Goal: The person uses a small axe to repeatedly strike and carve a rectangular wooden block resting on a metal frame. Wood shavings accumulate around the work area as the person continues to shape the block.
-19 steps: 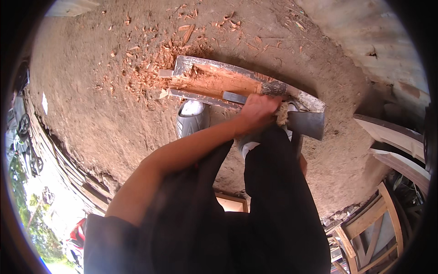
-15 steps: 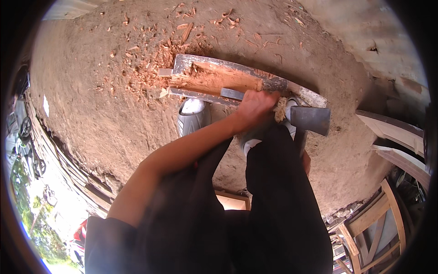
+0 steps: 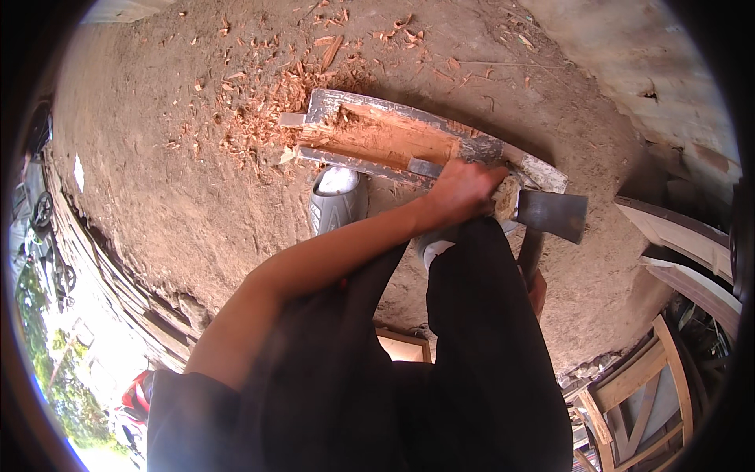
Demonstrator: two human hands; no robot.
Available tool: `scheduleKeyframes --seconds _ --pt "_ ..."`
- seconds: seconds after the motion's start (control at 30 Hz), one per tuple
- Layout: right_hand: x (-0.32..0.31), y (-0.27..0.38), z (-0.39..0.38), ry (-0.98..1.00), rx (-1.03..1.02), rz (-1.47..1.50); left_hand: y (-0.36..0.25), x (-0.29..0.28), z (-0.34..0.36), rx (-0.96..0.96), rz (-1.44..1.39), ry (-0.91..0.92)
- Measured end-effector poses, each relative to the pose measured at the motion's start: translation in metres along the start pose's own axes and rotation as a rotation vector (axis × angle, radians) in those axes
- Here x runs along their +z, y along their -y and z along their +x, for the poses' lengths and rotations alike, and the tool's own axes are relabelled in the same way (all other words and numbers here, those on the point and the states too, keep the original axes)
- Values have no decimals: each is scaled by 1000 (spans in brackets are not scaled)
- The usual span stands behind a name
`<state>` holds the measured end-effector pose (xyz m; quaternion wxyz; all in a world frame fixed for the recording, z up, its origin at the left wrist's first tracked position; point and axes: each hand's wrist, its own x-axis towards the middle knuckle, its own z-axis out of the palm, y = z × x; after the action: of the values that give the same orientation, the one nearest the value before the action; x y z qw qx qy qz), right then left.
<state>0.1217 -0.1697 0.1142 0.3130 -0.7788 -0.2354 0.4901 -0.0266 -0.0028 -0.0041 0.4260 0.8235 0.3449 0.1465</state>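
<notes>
A long, weathered wooden piece (image 3: 393,134) with a hollowed, freshly cut orange middle lies over my grey shoes (image 3: 334,208). My left hand (image 3: 468,189) is closed round a chisel, whose flat metal blade (image 3: 423,167) rests along the piece's near edge and whose frayed handle (image 3: 503,200) shows beside my fist. My right hand (image 3: 537,295), half hidden behind my right thigh, grips the handle of an axe (image 3: 551,215). Its dark head is just right of the chisel handle; whether they touch I cannot tell.
Wood shavings (image 3: 267,110) litter the dirt floor (image 3: 173,212). A corrugated sheet (image 3: 629,71) borders the upper right. Curved boards (image 3: 668,224) and a wooden frame (image 3: 661,377) are at the right. Stacked planks (image 3: 118,291) and parked bikes (image 3: 43,228) stand at the left, beside bright daylight.
My left hand and the chisel have shifted right. The axe head and my right hand have moved right and slightly down, showing more of the axe handle.
</notes>
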Motion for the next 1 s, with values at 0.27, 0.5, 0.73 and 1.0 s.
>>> scheduleKeyframes --seconds 0.27,0.5,0.73,1.0 --pt "-1 0 1 -15 -38 -83 -2 -16 11 -150 -196 -84" --pt "-14 -8 7 54 -25 6 -3 -10 9 -178 -114 -31" --pt "-6 -1 2 30 -68 -123 5 -7 -3 -79 -23 -61" --pt "-6 -8 -3 -9 -130 -101 -2 -10 -1 -16 -145 -71"
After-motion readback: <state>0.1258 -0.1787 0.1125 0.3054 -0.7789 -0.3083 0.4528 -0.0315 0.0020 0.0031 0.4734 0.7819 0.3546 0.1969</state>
